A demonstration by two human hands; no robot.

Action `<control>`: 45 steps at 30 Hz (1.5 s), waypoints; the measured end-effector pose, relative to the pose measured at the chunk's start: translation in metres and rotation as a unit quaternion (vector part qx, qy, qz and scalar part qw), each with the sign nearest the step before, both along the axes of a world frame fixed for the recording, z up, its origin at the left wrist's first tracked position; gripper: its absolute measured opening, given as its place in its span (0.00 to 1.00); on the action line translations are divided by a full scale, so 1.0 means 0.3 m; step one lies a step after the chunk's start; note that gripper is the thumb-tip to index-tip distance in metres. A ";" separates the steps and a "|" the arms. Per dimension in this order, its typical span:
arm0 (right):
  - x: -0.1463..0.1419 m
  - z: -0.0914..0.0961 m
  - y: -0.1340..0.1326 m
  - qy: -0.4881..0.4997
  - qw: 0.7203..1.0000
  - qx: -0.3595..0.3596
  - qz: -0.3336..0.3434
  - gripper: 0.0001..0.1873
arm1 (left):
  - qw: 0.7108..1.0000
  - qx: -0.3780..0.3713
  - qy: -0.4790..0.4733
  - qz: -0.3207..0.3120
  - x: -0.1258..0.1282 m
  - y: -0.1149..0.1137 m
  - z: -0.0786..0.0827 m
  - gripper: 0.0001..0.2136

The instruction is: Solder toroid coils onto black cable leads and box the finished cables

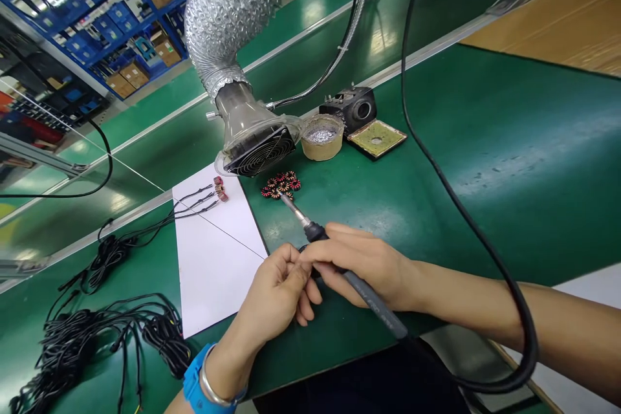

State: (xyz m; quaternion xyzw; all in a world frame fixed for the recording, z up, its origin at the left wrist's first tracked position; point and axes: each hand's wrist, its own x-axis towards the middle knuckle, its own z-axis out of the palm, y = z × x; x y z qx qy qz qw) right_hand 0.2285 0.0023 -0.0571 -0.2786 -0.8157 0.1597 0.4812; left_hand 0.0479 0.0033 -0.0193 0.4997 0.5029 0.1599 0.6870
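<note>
My right hand (373, 265) is closed around a soldering iron (373, 304), whose metal tip points away from me toward a cluster of small toroid coils (281, 185) with red and black windings. Close against its fingertips, my left hand (281, 291) is pinched shut. A thin solder wire (218, 228) runs taut from the upper left down to the left fingers. A bit of something dark shows between the two hands, mostly hidden by fingers. Left of the coils, a white sheet (213, 272) bears several black cables ending in coils (220, 189).
A fume extractor hood (262, 149) on a silver duct (233, 13) hangs over the bench. Behind the coils stand a solder pot (322, 137), an iron stand (356, 107) and a yellow sponge tray (377, 138). Bundled black cables (72, 343) lie at left. The iron's cord (451, 194) loops at right.
</note>
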 end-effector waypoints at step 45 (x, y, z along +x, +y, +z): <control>-0.004 0.014 0.004 0.049 0.995 -0.073 0.048 0.18 | 0.979 0.134 0.142 -0.062 -0.011 -0.025 0.017 0.11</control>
